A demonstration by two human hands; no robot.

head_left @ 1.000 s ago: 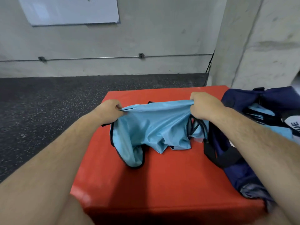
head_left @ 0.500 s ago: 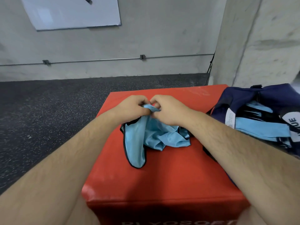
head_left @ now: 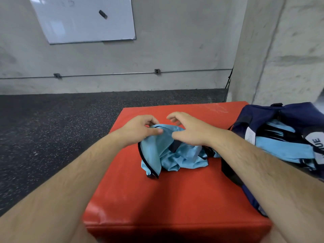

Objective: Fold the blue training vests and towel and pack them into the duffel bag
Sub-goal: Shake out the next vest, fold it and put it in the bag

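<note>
A light blue training vest (head_left: 175, 155) with black trim lies crumpled and folded in half on the red padded box (head_left: 175, 199). My left hand (head_left: 140, 128) pinches the vest's top edge between thumb and fingers. Just to the right, my right hand (head_left: 191, 130) is over the same edge with loosely spread fingers holding nothing. At the box's right side stands the open navy duffel bag (head_left: 263, 116), with folded light blue fabric (head_left: 280, 148) inside it. I cannot tell a towel apart from the vests.
The box stands on dark speckled rubber flooring (head_left: 52, 137). Behind it is a concrete wall with a whiteboard (head_left: 84, 20), and a concrete pillar (head_left: 280, 50) rises behind the bag.
The vest was stretched wide between both hands, then its two ends were brought together. Now my right hand has let go and opened, while the left still holds the joined edge.
</note>
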